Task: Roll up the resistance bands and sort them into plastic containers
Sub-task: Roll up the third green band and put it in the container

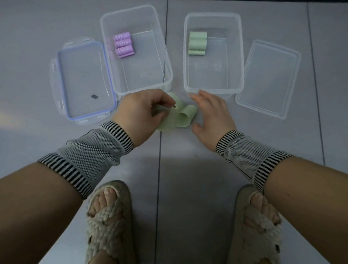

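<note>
Green band [181, 117] in left-hand [142, 110] pinch

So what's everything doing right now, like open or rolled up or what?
Left container: open, three rolled purple bands inside.
Right container: open, rolled green bands inside.
Blue-edged lid: off, lying flat.
Clear lid: off, lying flat.
Loose green band: unrolled, curling.
Left hand: pinches loose band.
Right hand: open.

Grey floor panels [34, 26] with a dark seam [159, 171] running down the middle. Two feet in fuzzy beige open-toe slippers at the bottom, left slipper [109, 224] and right slipper [258, 229]. Striped and mesh wrist sleeves, left one [88, 158], right one [249, 157].
</note>
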`<act>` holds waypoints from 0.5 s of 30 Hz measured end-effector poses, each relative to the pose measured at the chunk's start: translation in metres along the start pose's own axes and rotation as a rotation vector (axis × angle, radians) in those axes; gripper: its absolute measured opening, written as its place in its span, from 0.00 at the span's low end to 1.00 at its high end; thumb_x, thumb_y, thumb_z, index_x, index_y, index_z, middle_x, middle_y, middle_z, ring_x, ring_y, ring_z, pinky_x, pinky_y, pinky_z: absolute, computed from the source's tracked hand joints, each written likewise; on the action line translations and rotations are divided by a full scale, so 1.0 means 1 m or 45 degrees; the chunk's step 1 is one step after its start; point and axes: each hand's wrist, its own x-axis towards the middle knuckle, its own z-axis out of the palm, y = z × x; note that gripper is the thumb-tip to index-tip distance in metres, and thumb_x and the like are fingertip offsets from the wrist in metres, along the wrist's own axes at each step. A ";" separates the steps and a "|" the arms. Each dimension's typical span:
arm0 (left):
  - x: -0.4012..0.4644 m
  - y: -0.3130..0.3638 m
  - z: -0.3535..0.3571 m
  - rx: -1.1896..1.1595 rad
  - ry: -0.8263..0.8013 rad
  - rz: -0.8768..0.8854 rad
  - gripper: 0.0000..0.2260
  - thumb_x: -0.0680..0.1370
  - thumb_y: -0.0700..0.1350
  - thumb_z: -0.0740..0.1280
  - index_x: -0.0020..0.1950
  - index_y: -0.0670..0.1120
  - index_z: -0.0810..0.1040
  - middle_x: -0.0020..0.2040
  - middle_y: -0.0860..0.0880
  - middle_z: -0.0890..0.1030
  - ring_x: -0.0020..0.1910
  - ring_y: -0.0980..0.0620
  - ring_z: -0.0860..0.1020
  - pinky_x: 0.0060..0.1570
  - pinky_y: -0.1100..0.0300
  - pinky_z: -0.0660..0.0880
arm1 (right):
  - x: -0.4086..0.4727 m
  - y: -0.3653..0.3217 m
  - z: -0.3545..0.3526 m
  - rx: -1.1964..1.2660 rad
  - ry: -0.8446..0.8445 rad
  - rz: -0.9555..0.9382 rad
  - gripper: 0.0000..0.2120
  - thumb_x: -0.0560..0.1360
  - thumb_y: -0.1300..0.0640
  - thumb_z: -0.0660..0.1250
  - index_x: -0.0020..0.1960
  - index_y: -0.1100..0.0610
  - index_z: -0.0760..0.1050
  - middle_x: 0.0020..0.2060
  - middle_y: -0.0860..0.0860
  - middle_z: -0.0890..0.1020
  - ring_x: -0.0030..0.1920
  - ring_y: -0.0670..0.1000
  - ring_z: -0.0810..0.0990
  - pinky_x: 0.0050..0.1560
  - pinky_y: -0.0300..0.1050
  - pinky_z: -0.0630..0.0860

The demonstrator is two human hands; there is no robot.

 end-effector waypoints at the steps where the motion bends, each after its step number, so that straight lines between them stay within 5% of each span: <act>1: -0.001 -0.005 -0.001 0.087 -0.002 0.044 0.09 0.72 0.36 0.70 0.49 0.46 0.82 0.43 0.55 0.79 0.39 0.60 0.75 0.46 0.79 0.64 | 0.000 0.004 0.000 -0.021 -0.020 0.062 0.32 0.71 0.58 0.66 0.74 0.53 0.62 0.73 0.52 0.62 0.72 0.57 0.58 0.73 0.51 0.57; 4: -0.008 -0.031 0.004 0.219 -0.068 -0.032 0.12 0.72 0.33 0.68 0.52 0.46 0.81 0.52 0.47 0.79 0.44 0.49 0.80 0.50 0.63 0.72 | -0.003 0.012 0.004 -0.046 -0.014 0.118 0.28 0.72 0.59 0.65 0.71 0.54 0.66 0.73 0.54 0.64 0.71 0.57 0.60 0.73 0.47 0.57; 8: -0.024 -0.053 0.020 0.240 -0.217 -0.280 0.12 0.74 0.33 0.65 0.54 0.45 0.79 0.56 0.48 0.75 0.45 0.51 0.79 0.51 0.62 0.72 | 0.000 0.005 0.014 -0.090 0.026 0.045 0.21 0.73 0.57 0.66 0.66 0.56 0.73 0.67 0.53 0.73 0.67 0.57 0.65 0.69 0.43 0.58; 15: -0.026 -0.052 0.038 0.611 -0.478 -0.343 0.20 0.73 0.43 0.63 0.65 0.52 0.72 0.65 0.51 0.71 0.62 0.46 0.70 0.60 0.52 0.67 | 0.014 -0.015 0.033 -0.170 -0.079 -0.017 0.20 0.75 0.52 0.64 0.67 0.52 0.71 0.63 0.49 0.76 0.64 0.55 0.67 0.64 0.48 0.65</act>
